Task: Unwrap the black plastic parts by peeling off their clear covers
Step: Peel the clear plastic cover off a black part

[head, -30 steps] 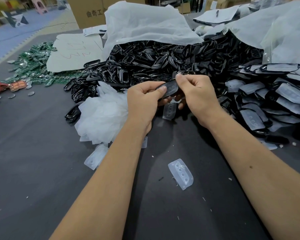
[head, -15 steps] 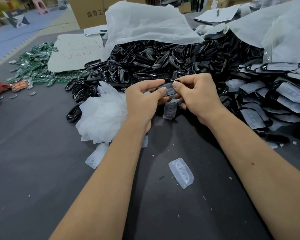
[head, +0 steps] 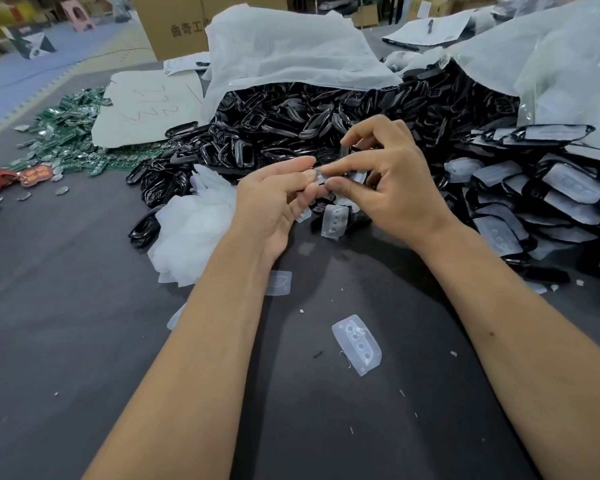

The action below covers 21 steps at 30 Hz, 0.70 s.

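My left hand (head: pixel 274 202) and my right hand (head: pixel 392 188) meet above the dark table, in front of a big heap of bare black plastic parts (head: pixel 291 123). Between their fingertips is a small black part with its clear cover (head: pixel 321 177); both hands pinch it, and most of it is hidden by my fingers. At the right lies a stack of black parts with clear covers on them (head: pixel 561 192). Peeled clear covers lie loose on the table, one near my right forearm (head: pixel 356 344) and one under my hands (head: pixel 333 221).
A mound of crumpled clear covers (head: pixel 194 233) sits left of my left wrist. White plastic bags (head: pixel 284 50) drape over the black heap. Green circuit boards (head: pixel 70 136) are strewn at the far left, with a cardboard box (head: pixel 174 26) behind. The dark table (head: pixel 66 323) stretches toward me.
Both hands have turned the part edge-on and drawn closer together; my right fingers have shifted from the part's top to pinch at its end beside my left thumb.
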{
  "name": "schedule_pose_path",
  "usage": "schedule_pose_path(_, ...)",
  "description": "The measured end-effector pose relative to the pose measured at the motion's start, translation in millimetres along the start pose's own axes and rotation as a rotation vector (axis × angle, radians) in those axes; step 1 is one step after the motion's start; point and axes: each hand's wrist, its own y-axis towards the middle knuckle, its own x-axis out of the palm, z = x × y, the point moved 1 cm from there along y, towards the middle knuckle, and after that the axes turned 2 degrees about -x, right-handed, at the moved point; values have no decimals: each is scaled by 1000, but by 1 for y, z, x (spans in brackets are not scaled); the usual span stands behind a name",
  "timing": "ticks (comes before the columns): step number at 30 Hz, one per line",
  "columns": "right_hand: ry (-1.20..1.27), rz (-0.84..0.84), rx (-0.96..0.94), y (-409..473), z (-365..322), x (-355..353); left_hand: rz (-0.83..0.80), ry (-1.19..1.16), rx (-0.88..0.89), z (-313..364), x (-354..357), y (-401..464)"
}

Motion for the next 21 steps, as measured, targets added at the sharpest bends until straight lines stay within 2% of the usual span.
schedule_pose_path(5,43,-111,27,0,0,-6,-24,-66,-96,7,-6,2)
schedule_pose_path(8,90,-93,80,1,1,-2,-44,-148,-108,8,-6,2)
schedule_pose_path(11,431,50,300,2,1,7,-67,-293,-68,6,-5,3)
schedule_pose_path(13,704,104,494,3,1,10,-84,-208,-3,1,-3,2)
schedule_pose_path(17,1074,-1,716,4,4,11,-74,-51,47,-5,-1,3)
schedule_pose_path(21,1193,-56,787,3,7,11,-80,-15,44,-5,-1,5)
